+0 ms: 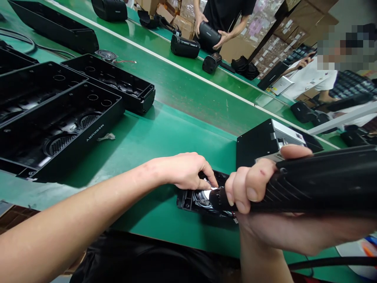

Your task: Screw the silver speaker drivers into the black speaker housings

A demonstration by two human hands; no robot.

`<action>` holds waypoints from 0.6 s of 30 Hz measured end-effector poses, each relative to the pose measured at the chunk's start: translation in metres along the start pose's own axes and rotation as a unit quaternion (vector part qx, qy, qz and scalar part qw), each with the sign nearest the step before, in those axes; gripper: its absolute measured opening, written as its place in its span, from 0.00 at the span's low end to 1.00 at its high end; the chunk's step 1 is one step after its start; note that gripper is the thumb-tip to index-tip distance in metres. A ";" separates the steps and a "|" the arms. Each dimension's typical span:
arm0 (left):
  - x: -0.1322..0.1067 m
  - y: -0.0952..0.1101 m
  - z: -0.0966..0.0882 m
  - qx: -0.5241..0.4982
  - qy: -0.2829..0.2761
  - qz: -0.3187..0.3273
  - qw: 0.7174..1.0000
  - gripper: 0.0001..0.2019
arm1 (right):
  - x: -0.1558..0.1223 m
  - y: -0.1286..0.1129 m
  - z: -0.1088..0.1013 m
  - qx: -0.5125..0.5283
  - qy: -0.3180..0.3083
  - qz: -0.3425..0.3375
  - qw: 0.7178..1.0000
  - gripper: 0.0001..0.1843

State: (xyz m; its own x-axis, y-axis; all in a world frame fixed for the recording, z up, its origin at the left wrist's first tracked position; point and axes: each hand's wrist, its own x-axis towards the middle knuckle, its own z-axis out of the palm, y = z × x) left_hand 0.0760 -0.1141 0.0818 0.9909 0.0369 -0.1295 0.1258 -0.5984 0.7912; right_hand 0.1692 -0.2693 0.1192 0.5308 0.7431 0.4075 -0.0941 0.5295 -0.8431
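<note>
My right hand point(253, 188) is wrapped around a black electric screwdriver point(318, 181), whose tip end points down and left into a small black speaker housing point(184, 201). Inside that housing a round silver speaker driver point(202, 197) shows in part. My left hand point(191, 171) reaches over the housing from the left. Its thumb and index finger are bent close together at the driver, beside the screwdriver's nose. What they pinch, if anything, is too small to make out. The screwdriver's bit and part of the housing are hidden.
Large open black speaker housings point(112, 106) stand to the left on the green table point(176, 129). A loose speaker driver point(106, 56) lies behind them. A black and silver box point(256, 141) stands behind my right hand. Across the table, a co-worker's hands hold a black speaker point(209, 35).
</note>
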 end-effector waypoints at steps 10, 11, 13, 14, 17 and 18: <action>-0.002 -0.004 0.003 0.003 0.004 0.006 1.000 0.09 | 0.001 0.000 0.002 0.014 -0.008 -0.004 1.000 0.29; -0.001 -0.003 0.003 0.002 0.004 0.007 1.000 0.09 | 0.002 0.000 0.004 0.010 -0.006 0.000 1.000 0.30; 0.000 0.000 0.002 0.000 0.006 0.007 1.000 0.10 | 0.003 -0.001 0.008 -0.001 0.000 0.011 1.000 0.30; 0.000 0.001 0.001 -0.001 0.006 0.007 1.000 0.11 | 0.003 -0.002 0.010 -0.005 0.003 0.017 1.000 0.30; 0.001 0.004 0.000 -0.004 0.008 0.003 1.000 0.09 | 0.002 -0.003 0.012 -0.014 0.016 0.025 0.999 0.31; 0.001 0.004 0.000 -0.005 0.009 0.002 1.000 0.09 | 0.002 -0.003 0.012 -0.018 0.018 0.026 0.999 0.32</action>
State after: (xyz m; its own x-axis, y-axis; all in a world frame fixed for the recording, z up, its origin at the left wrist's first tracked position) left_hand 0.0773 -0.1164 0.0852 0.9922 0.0486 -0.1149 0.1213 -0.5906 0.7978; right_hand 0.1606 -0.2642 0.1273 0.5560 0.7536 0.3507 -0.0928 0.4756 -0.8747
